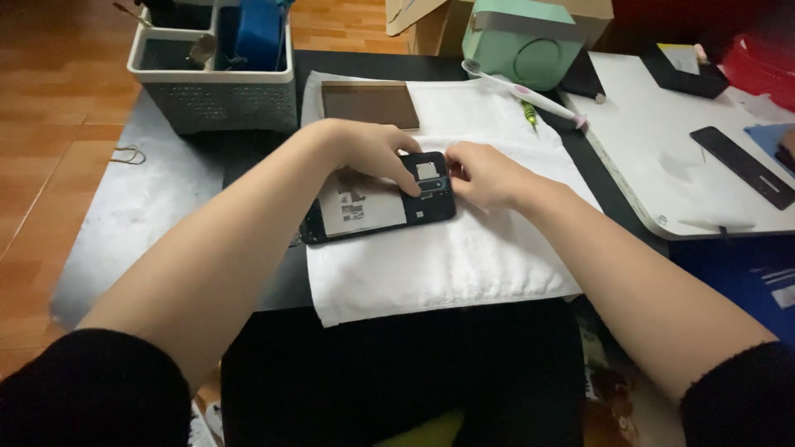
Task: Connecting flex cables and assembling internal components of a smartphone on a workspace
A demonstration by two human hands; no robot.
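An opened black phone [377, 211] lies back-up on a white towel [439, 257], its white battery showing. My left hand [364, 149] rests over its upper edge, index finger pressing near the camera end. My right hand [484, 174] pinches at the phone's right end, fingertips on the small camera part. I cannot tell whether that hand holds a small piece.
A grey organizer basket [215, 83] with a blue item stands at the back left. A brown flat panel [370, 105], a white toothbrush [522, 91] and a green-handled screwdriver [529, 112] lie behind the towel. A white board [687, 165] with a black strip sits right; a green box [517, 41] behind.
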